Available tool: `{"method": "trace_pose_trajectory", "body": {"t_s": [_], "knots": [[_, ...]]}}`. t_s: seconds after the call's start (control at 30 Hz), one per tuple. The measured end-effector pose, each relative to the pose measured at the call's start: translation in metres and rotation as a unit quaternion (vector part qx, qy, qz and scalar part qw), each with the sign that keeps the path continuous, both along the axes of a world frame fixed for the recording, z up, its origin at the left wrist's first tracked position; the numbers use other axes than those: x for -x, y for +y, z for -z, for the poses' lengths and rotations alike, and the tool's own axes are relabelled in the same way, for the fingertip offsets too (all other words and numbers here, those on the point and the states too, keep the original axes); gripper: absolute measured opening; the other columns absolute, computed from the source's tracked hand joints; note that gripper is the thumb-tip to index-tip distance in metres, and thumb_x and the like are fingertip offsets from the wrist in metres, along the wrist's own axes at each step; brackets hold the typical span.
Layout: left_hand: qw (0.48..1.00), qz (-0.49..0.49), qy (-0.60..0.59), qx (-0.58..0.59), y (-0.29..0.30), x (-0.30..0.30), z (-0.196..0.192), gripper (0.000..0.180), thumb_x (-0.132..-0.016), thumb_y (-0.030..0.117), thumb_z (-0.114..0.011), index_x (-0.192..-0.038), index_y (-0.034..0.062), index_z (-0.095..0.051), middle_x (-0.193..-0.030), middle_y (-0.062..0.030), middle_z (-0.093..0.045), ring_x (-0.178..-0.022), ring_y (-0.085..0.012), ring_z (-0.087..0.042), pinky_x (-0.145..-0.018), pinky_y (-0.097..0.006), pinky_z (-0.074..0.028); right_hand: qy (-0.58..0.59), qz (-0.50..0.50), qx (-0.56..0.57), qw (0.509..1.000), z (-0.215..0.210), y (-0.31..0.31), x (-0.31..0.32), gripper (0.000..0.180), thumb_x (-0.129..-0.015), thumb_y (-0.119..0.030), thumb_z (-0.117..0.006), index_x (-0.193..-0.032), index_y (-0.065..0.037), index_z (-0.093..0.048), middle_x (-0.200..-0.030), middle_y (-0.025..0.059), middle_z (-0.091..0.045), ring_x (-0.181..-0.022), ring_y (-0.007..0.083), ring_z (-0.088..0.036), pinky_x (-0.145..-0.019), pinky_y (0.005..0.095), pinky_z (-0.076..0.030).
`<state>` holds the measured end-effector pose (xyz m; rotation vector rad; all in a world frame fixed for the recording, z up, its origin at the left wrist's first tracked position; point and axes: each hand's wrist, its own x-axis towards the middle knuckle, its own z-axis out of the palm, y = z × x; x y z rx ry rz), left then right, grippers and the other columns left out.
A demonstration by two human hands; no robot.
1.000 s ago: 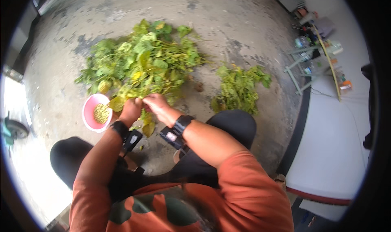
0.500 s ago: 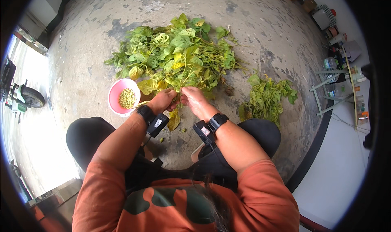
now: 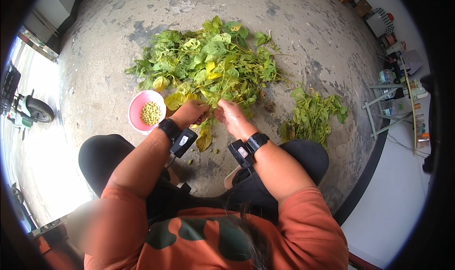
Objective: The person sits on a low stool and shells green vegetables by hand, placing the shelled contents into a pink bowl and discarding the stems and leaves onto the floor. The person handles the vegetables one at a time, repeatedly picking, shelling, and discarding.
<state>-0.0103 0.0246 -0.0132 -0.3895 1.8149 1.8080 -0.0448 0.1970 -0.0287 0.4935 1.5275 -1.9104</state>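
Observation:
My left hand is closed at the near edge of a heap of leafy bean plants, gripping a plant stem there. A yellowed leaf hangs just below it. My right hand is close beside on the right, fingers curled in toward the stem among the leaves; what they pinch is too small to make out. Left of my hands stands a pink bowl partly filled with pale green pods or beans.
A smaller bunch of leafy stalks lies right, by my knee. A few loose pods are on the worn concrete floor between my feet. A folding table frame with bottles and odds and ends stands far right, a motorbike far left.
My right hand has drawn slightly apart from my left, its fingers lifting a little. The whole picture has shifted slightly. The bowl and heap look the same.

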Motion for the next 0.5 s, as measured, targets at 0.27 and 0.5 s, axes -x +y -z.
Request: {"method": "trace_pose_trajectory", "body": {"t_s": [0.27, 0.5], "knots": [[0.993, -0.001, 0.079, 0.087, 0.004, -0.007, -0.014, 0.025, -0.095, 0.023, -0.055, -0.091, 0.0004, -0.064, -0.068, -0.0025, -0.062, -0.053, -0.0082, -0.055, -0.047, -0.023, -0.043, -0.048, -0.060, 0.063, 0.995, -0.001, 0.008, 0.005, 0.017, -0.090, -0.026, -0.061, -0.089, -0.010, -0.060, -0.081, 0.0007, -0.063, -0.076, 0.0142, -0.062, -0.067, 0.0257, -0.047], [0.956, 0.054, 0.189, 0.219, 0.000, -0.009, -0.008, 0.022, -0.088, 0.021, -0.062, -0.084, -0.0009, -0.065, -0.063, -0.0070, -0.062, -0.054, -0.0118, -0.059, -0.051, -0.029, -0.047, -0.048, -0.087, 0.117, 0.988, 0.001, 0.014, 0.003, 0.009, -0.088, -0.019, -0.065, -0.089, -0.011, -0.062, -0.083, 0.0001, -0.065, -0.072, 0.0114, -0.060, -0.062, 0.0236, -0.043]]}}
